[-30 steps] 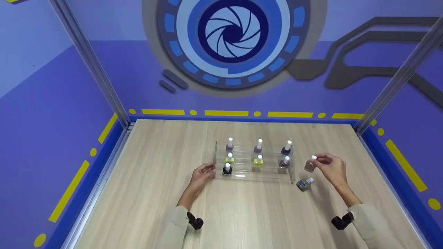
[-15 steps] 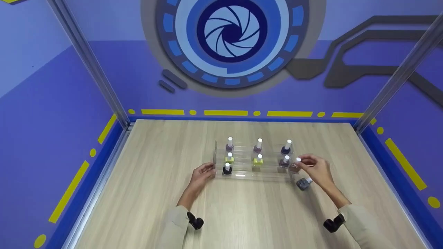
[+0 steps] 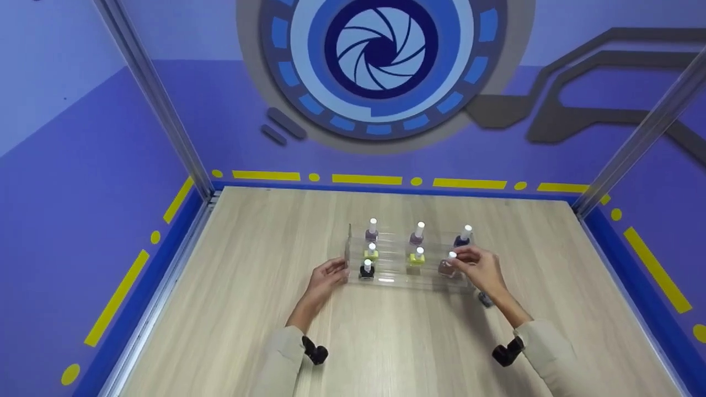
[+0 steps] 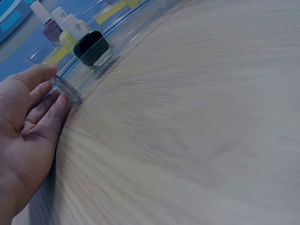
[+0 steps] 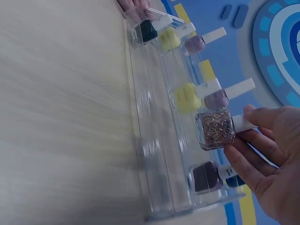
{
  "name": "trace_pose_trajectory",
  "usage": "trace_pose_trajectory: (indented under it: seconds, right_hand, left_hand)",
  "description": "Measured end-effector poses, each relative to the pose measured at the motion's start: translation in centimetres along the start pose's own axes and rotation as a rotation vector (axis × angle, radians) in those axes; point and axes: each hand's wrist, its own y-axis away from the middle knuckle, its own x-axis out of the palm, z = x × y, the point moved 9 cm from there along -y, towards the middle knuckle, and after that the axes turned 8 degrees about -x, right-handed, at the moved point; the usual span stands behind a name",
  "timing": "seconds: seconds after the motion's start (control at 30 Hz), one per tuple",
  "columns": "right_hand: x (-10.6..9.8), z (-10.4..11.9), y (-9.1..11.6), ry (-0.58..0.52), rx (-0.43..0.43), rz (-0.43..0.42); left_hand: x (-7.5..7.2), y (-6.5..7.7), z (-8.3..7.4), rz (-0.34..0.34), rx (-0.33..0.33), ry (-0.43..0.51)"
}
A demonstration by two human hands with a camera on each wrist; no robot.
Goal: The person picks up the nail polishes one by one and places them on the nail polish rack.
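Observation:
My right hand [image 3: 481,270] pinches the white cap of a glitter nail polish bottle [image 5: 216,129] between thumb and fingers. The bottle is held upright over the right part of a clear stepped acrylic rack [image 3: 408,284]. A dark plum bottle [image 5: 205,177] on the rack is mostly hidden behind it in the head view. At the rack's left end, my left hand [image 3: 324,280] touches the side panel with loosely extended fingers [image 4: 56,110]. A black bottle [image 4: 91,49] stands on the front step near that hand.
Two yellow bottles [image 3: 416,258] are on the middle step. Mauve bottles [image 3: 416,239] and a navy one [image 3: 461,240] stand on the back step. A grey glitter bottle [image 3: 485,299] lies on the wooden table, partly covered by my right wrist. Blue walls enclose the table.
My right hand has carried the glitter bottle leftward from beside the rack to over its right part. The left hand stays at the rack's end. The head view has shifted slightly.

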Motion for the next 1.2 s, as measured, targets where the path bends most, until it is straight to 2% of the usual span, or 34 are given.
trace_pose_trajectory:
  seconds: [0.37,0.57,0.83,1.07,1.2]
  right_hand:
    - [4.0,-1.2,0.1,-0.081,0.062,-0.005]
    - [5.6,-1.6,0.2,-0.122,0.065,0.008]
    - [7.1,-1.8,0.7,-0.03,0.099,0.042]
    - [7.3,-1.9,1.0,0.04,0.08,0.06]
    - [7.4,-1.9,1.2,0.045,0.073,0.068]
  left_hand:
    - [-0.1,0.0,0.1,-0.011,-0.01,-0.001]
    - [0.0,-0.2,0.1,-0.011,-0.001,-0.013]
    - [-0.3,0.1,0.0,-0.013,-0.014,-0.012]
    - [-0.2,0.1,0.0,-0.018,0.007,-0.004]
    - [-0.1,0.1,0.0,-0.011,0.004,0.011]
